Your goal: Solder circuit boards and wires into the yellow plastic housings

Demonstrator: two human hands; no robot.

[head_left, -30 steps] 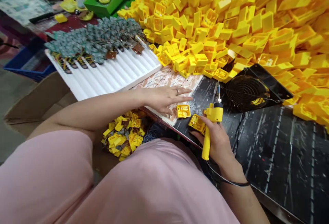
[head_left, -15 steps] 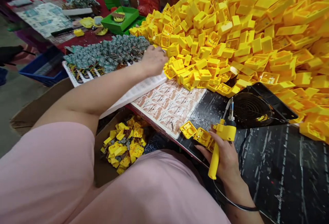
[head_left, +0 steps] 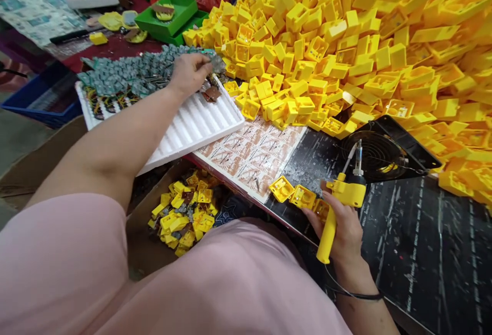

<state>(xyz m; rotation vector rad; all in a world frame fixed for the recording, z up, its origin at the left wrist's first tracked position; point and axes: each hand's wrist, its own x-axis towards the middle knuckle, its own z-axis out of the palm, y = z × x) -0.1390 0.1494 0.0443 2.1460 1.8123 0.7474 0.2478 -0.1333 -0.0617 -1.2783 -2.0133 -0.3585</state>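
While the right hand point(head_left: 343, 224) grips the iron point(head_left: 327, 237), tip near the fan point(head_left: 380, 153), the left hand point(head_left: 190, 74) is half closed at the grey parts point(head_left: 140, 68) on the white tray point(head_left: 180, 135); whether it grips one cannot be told. Yellow cases point(head_left: 303, 198) lie open side up along the table's point(head_left: 423, 245) near edge, beside the right thumb.

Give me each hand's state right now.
Left hand: curled at the grey parts; grip cannot be told.
Right hand: closed, holding the soldering gun.
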